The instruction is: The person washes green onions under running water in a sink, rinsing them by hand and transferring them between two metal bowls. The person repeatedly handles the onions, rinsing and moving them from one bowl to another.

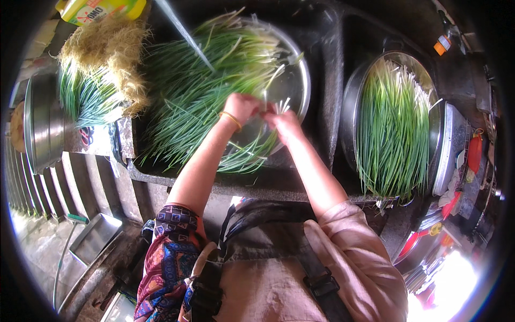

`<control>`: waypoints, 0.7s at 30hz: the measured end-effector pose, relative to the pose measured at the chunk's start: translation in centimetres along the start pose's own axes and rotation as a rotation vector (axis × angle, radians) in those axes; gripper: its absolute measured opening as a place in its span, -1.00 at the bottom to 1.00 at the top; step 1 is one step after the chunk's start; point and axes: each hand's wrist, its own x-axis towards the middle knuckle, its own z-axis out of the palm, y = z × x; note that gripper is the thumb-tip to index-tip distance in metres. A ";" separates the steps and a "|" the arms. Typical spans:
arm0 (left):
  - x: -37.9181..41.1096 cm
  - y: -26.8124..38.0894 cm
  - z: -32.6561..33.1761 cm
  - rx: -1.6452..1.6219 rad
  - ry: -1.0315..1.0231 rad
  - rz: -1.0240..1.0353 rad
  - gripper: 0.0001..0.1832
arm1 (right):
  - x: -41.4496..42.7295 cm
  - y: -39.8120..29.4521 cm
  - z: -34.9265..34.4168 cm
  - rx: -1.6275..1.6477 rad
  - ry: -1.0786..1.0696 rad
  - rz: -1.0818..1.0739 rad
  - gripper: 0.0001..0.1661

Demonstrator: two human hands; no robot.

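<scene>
My right hand (285, 125) is closed around a few thin spring onions (253, 155); their white ends stick up above my fingers and the green leaves hang below. My left hand (241, 109), with a yellow band at the wrist, meets it at the fingertips. Those left fingers are blurred, and a white stalk rises beside them. Both hands are over a round metal basin (306, 86) of water in a dark stone sink (237, 189). A large heap of loose spring onions (201, 84) covers the basin's left side and spills past its rim.
A water stream (187, 34) falls into the heap. On the right, a second metal basin (353, 120) holds aligned spring onions (396, 133), white ends away from me. At left lie a rooted bunch (94, 90), scissors (85, 136) and a large metal pot (44, 124). A yellow-green packet (100, 10) lies behind.
</scene>
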 end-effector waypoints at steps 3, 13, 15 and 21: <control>0.9 3.7 -2.1 -0.420 0.242 0.090 -0.86 | 0.1 1.3 0.5 -0.156 0.088 -0.067 -0.66; -5.7 5.3 -2.8 1.196 0.300 -0.013 -0.57 | -0.4 -0.9 1.6 -0.039 0.233 -0.051 -0.63; -6.4 4.0 -1.5 1.011 0.269 0.274 -0.75 | -0.9 -1.1 1.1 -0.008 0.128 -0.185 -0.61; -5.1 -4.1 3.7 -0.093 -0.212 0.009 -0.60 | -0.9 -0.4 0.6 -0.347 0.337 -0.131 -0.35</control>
